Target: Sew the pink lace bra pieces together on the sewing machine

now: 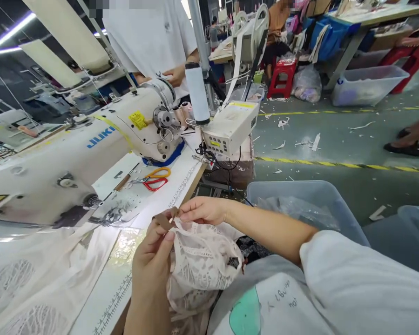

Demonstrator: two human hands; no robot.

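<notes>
My left hand (152, 260) and my right hand (200, 210) meet above my lap, both pinching a narrow brown strap (165, 220) at the top edge of a cream lace garment (199, 265). The lace bunches below the hands and hangs over my lap. Both hands are closed on the strap and lace, fingertips nearly touching. A white JUKI sewing machine (77, 158) stands on the table to the left, apart from the hands.
Orange and red scissors (152, 178) lie on the table by the machine. More lace fabric (38, 274) lies at lower left. A thread cone (197, 93) and control box (230, 126) stand behind. A clear bin (310, 200) sits right. Another person in white stands behind the machine.
</notes>
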